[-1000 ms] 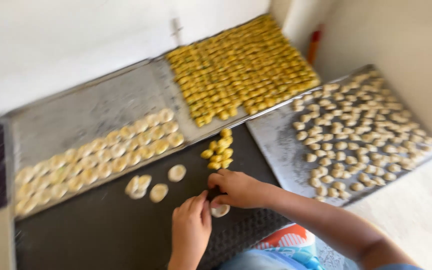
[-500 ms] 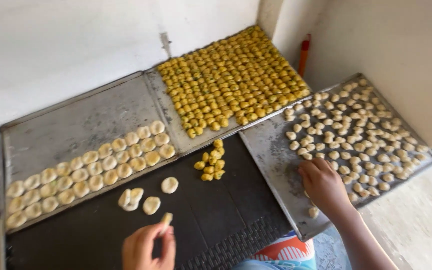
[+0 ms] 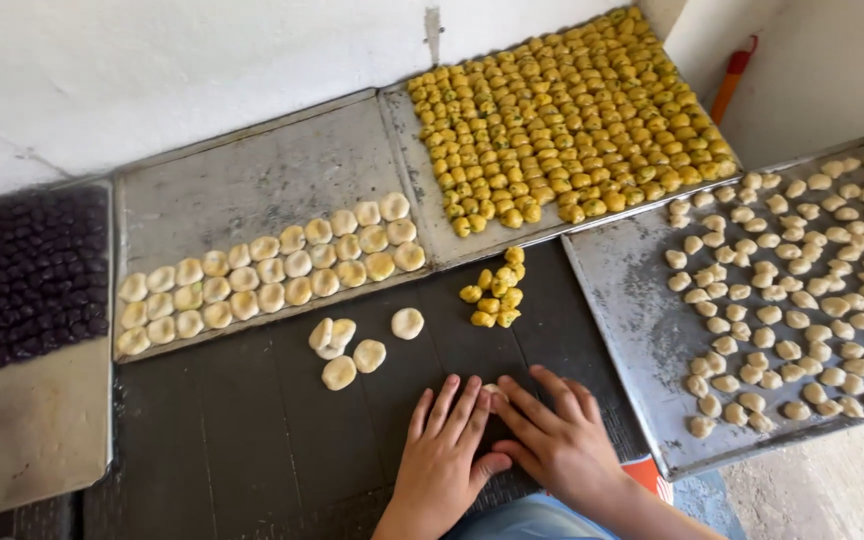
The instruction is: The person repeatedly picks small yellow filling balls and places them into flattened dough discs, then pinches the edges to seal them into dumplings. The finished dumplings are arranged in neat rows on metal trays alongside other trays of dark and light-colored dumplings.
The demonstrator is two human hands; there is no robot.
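Observation:
My left hand [image 3: 445,446] and my right hand [image 3: 555,437] lie side by side on the black mat [image 3: 242,440], fingers spread and pressing down. A pale dough piece [image 3: 493,389] peeks out between their fingertips. Just ahead sit a few flattened dough rounds [image 3: 357,345] and a small pile of yellow filling balls [image 3: 495,293]. Beyond those, a metal tray [image 3: 252,180] holds rows of finished pale rounds [image 3: 272,270].
A tray of many yellow balls [image 3: 567,115] stands at the back. A tray with small dough lumps [image 3: 802,290] lies to the right. Dark balls [image 3: 22,275] fill a tray at the left. An orange-handled tool [image 3: 731,78] leans in the corner by the white wall.
My right hand has come back from the right tray. Both hands now press together on a dough piece on the mat, where before the left hand held a piece alone.

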